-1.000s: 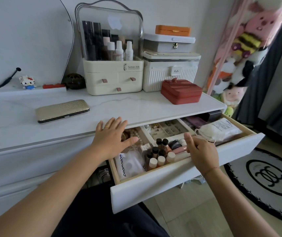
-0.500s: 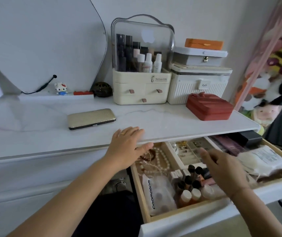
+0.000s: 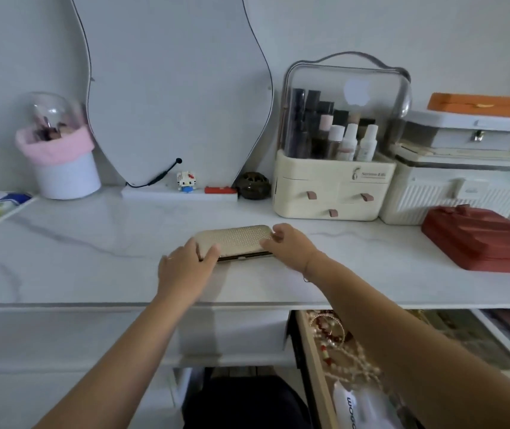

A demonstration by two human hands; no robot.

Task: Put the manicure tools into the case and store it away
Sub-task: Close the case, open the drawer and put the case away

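Case: a gold, pebble-textured oblong case (image 3: 235,241) lies flat and closed on the white marble-look surface (image 3: 92,249), directly between the two sets of fingers.
Left hand: the left hand (image 3: 185,269) grips the case's left end, with the thumb on the lid and the fingers clamped round the edge.
Right hand: the right hand (image 3: 289,247) holds the right end, fingers (image 3: 279,232) curled over the far corner and thumb on the near side.
Tools: none lie loose anywhere around the fingers, so they are probably packed inside; the closed lid hides them.
Drawer: a wooden-sided drawer (image 3: 312,366) stands open below and to the right of the fingers, with beads and pearl strings in it.
Done: packing and closing, by the look of it.
Left: lifting the case off the surface and stowing it, likely in that drawer, then pushing the drawer shut.
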